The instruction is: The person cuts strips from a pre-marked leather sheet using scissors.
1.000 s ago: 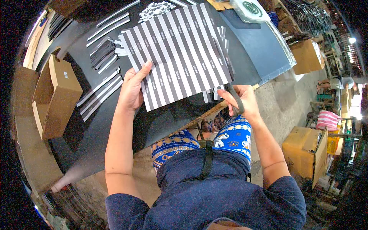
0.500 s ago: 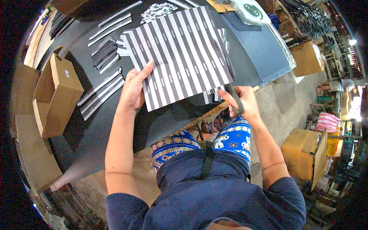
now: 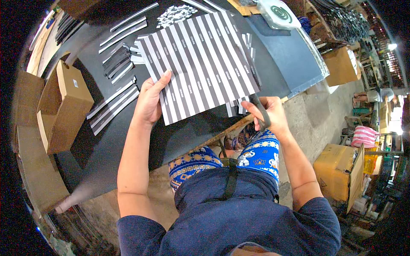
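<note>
A striped sheet (image 3: 200, 68) hangs above the table (image 3: 98, 158) at twelve o'clock, its eight-o'clock edge pinched by the left hand (image 3: 150, 100), apparently for steadiness, while the right hand (image 3: 275, 113) grips scissors (image 3: 262, 112) at its four-o'clock corner, seemingly for control.

Item counts, bench (image 3: 96, 160) and hands

Left hand (image 3: 150, 98): 1. Right hand (image 3: 275, 115): 1. Striped sheet (image 3: 200, 68), top one: 1. Scissors (image 3: 264, 114): 1 pair. Open carton (image 3: 71, 102), left edge: 1. Green coil (image 3: 280, 13), far right corner: 1. Strips (image 3: 117, 109): overlapping, uncountable.
</note>
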Available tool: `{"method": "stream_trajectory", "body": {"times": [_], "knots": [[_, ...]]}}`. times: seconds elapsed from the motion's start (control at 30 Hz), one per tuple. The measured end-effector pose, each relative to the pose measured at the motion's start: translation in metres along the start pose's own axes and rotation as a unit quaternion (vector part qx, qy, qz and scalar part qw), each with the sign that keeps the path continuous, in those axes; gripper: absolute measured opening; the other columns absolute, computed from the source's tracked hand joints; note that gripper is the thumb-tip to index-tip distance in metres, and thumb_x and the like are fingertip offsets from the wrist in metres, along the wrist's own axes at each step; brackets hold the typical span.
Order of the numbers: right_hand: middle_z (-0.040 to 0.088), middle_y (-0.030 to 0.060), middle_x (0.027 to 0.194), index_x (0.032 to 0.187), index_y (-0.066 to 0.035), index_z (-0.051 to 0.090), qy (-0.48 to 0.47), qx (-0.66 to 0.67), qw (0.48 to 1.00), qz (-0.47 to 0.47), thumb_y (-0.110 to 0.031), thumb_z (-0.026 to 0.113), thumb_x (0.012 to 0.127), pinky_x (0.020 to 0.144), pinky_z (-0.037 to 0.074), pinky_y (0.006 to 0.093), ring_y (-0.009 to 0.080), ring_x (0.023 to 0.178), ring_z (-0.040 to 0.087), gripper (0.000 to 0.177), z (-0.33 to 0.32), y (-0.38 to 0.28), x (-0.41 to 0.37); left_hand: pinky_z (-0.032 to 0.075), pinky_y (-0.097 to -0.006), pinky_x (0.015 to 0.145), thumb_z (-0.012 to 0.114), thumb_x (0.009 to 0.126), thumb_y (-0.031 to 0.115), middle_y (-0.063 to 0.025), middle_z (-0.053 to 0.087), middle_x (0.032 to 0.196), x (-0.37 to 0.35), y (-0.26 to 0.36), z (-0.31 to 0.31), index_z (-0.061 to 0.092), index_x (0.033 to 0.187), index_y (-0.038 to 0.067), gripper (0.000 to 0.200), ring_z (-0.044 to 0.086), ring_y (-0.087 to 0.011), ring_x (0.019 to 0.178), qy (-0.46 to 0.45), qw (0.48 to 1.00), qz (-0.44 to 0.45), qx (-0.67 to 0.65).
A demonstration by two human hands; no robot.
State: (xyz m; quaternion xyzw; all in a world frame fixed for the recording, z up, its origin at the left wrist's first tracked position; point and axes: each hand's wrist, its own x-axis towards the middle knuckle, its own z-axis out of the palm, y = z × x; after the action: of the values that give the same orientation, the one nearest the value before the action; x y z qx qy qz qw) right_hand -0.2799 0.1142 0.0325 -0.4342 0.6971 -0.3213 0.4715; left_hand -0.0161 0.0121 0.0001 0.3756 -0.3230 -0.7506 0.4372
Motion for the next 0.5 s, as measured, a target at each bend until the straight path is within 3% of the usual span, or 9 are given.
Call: {"method": "stream_trajectory", "body": {"times": [0.07,0.17,0.3,0.37,0.5], "knots": [[0.051,0.0033,0.045,0.055,-0.001,0.055,0.003,0.006,1.000,0.015,-0.028,0.070,0.073,0.035,0.038,0.0229,0.0087,0.035,0.048,0.036,0.000,0.001,0.001,0.055,-0.0268,0.065,0.057,0.085,0.019,-0.0101,0.063,0.088,-0.001,0.000,0.000,0.055,0.099,-0.002,0.025,0.064,-0.0141,0.074,-0.006,1.000,0.009,0.013],[0.053,0.0055,0.048,0.059,0.002,0.056,-0.042,0.077,0.995,-0.045,-0.020,0.066,0.075,0.036,0.039,0.0242,0.0107,0.038,0.050,0.029,-0.005,0.011,0.011,0.054,-0.0265,0.065,0.056,0.085,0.018,-0.0097,0.063,0.088,-0.003,-0.002,0.002,0.056,0.098,-0.002,0.024,0.063,-0.0134,0.073,-0.024,0.999,0.007,0.034],[0.055,0.0075,0.053,0.068,0.002,0.052,-0.076,0.094,0.984,-0.131,-0.035,0.067,0.073,0.038,0.042,0.0250,0.0148,0.041,0.054,0.041,-0.011,0.009,0.015,0.054,-0.0259,0.064,0.056,0.085,0.018,-0.0093,0.063,0.086,-0.004,-0.005,0.004,0.057,0.095,-0.002,0.022,0.063,-0.0125,0.072,-0.028,0.999,0.007,0.045],[0.055,0.0076,0.052,0.066,0.006,0.058,-0.087,0.155,0.974,-0.141,-0.009,0.061,0.074,0.037,0.042,0.0267,0.0142,0.040,0.053,0.017,-0.009,0.005,0.018,0.054,-0.0259,0.064,0.057,0.085,0.019,-0.0095,0.063,0.086,-0.005,-0.004,0.006,0.057,0.095,-0.002,0.023,0.063,-0.0123,0.071,-0.025,0.998,0.009,0.050],[0.055,0.0076,0.052,0.065,0.006,0.058,-0.052,0.116,0.985,-0.114,-0.010,0.061,0.073,0.037,0.041,0.0258,0.0136,0.040,0.053,0.018,-0.006,-0.004,0.018,0.054,-0.0258,0.064,0.057,0.085,0.020,-0.0103,0.063,0.086,-0.005,-0.005,0.005,0.057,0.096,-0.002,0.024,0.063,-0.0128,0.071,-0.030,0.999,0.016,0.042]]}}
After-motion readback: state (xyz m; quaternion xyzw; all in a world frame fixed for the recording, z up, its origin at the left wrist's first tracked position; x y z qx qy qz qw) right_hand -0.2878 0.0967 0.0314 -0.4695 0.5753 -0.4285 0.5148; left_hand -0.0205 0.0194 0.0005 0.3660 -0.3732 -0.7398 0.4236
